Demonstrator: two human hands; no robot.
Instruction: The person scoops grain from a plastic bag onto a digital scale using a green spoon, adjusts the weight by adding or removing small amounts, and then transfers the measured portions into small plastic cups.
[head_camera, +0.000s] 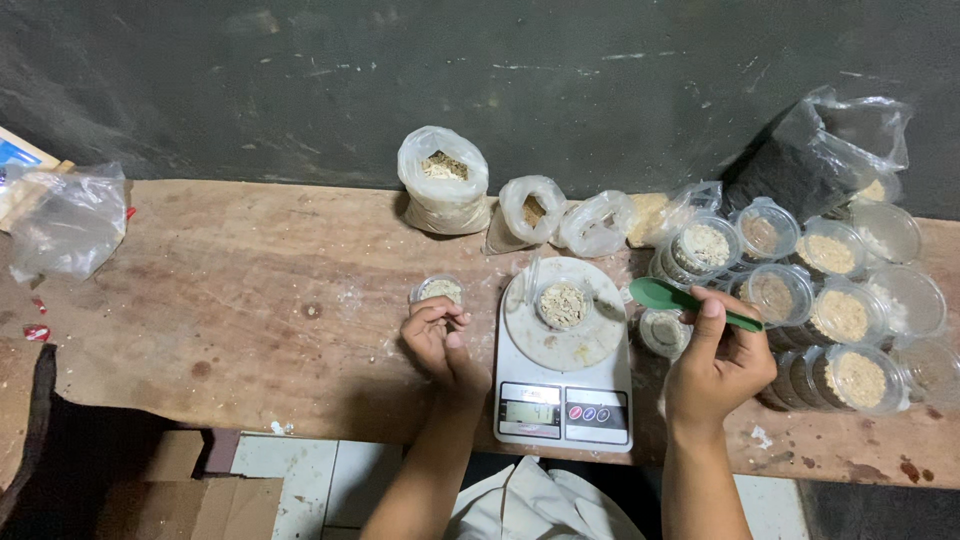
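Observation:
A white kitchen scale (565, 385) sits on a worn wooden table (250, 290), with a small clear cup of tan powder (563, 304) on its round plate. My left hand (437, 338) is curled by a second small cup of powder (440, 290) just left of the scale, fingertips touching its near rim. My right hand (718, 362) holds a green spoon (672, 296) by its handle, the bowl pointing left, right of the scale and above another small cup (662, 331).
Several filled and empty clear cups (842, 315) are clustered at the right. Open plastic bags of powder (443, 183) stand along the dark back wall, with a dark bag (800, 165) at far right. A crumpled plastic bag (65, 220) lies at far left. The table's near edge is close to my body.

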